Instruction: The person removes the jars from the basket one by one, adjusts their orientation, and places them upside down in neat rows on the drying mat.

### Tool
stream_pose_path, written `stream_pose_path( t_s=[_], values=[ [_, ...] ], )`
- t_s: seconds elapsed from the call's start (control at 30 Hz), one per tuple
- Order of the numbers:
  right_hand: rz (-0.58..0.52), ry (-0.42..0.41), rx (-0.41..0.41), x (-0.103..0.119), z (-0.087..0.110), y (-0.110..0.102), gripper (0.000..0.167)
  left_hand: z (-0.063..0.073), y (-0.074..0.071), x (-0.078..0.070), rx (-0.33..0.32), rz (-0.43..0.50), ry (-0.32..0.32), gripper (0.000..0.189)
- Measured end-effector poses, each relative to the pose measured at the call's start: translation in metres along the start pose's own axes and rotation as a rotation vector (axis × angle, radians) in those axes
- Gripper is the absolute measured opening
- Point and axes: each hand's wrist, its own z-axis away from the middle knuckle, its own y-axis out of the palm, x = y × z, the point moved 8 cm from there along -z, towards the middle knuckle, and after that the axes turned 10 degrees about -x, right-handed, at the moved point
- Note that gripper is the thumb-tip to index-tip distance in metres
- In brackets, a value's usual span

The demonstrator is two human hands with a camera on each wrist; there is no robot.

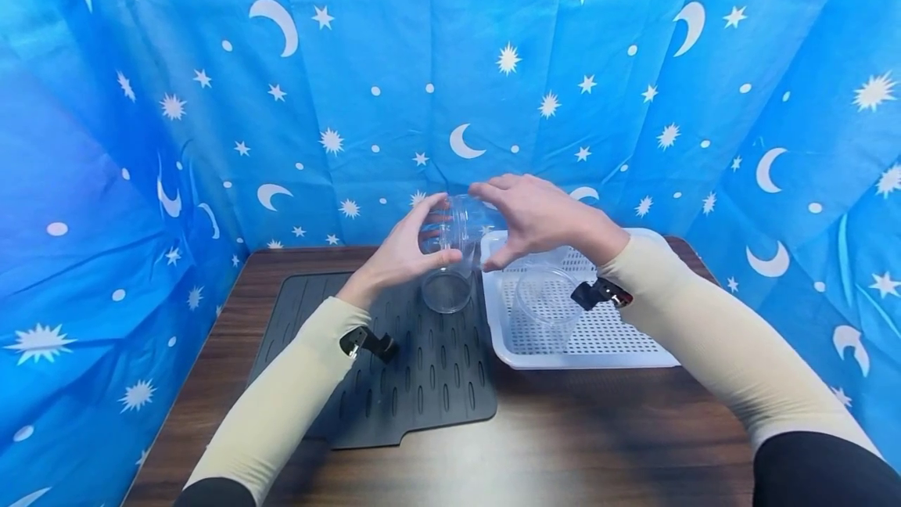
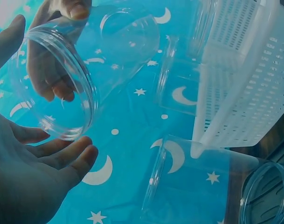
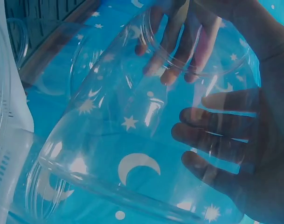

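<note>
The left hand (image 1: 404,249) and right hand (image 1: 542,213) curl round opposite ends of a clear cylindrical plastic jar (image 1: 464,224), held sideways above the dark wood-grain worktop (image 1: 549,433), near a white perforated plastic basket (image 1: 584,361). The step seems to be turning the jar; the next move calls for even support.

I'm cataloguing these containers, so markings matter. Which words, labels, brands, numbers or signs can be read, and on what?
None: no text is readable in any view.
Clear jar being held: no lettering visible.
White basket and dark mat: none visible.
Blue curtain: printed moons, stars and dots, no words.
</note>
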Motion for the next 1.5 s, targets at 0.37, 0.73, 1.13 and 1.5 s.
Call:
stream_pose_path(
  t_s=[0.37,0.73,1.13,1.5],
  values=[
    [0.101,-0.041,-0.014,0.012,0.001,0.006,0.106,-0.002,0.0,-0.001,-0.002,0.018,-0.008,0.083],
    [0.118,-0.022,-0.014,0.011,-0.001,0.006,0.105,-0.003,-0.006,-0.002,-0.035,0.017,0.001,0.077],
    [0.049,0.041,0.005,0.009,0.003,0.001,0.108,-0.002,-0.008,-0.006,-0.047,0.06,0.015,0.078],
    [-0.061,0.072,-0.142,-0.006,0.01,-0.032,0.103,-0.003,-0.014,-0.004,-0.056,0.085,0.0,0.079]
  ],
)
